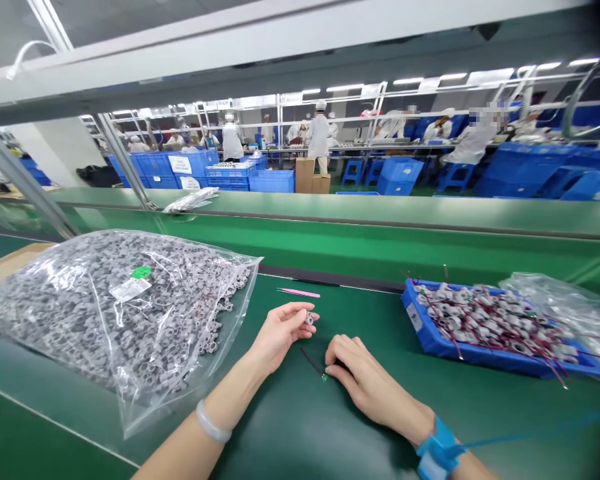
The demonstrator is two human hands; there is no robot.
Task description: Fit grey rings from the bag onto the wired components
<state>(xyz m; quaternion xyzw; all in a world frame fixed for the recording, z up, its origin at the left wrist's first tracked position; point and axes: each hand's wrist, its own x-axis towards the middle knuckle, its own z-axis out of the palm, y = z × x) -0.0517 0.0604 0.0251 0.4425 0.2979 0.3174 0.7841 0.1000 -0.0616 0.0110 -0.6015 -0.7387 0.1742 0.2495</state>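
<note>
The left hand (279,333) pinches a grey ring-shaped part (309,319) between thumb and fingers. The right hand (360,375) curls its fingers; whether they grip anything cannot be told. At its nine o'clock, by the thumb tip, a thin dark wire with a green end (324,377) lies on the green worktop (280,417). Pink tweezers (303,293) lie at the left hand's one o'clock, a clear bag of grey parts (125,333) at nine. A blue tray (475,363) of wired parts sits between the right hand's two and three o'clock.
</note>
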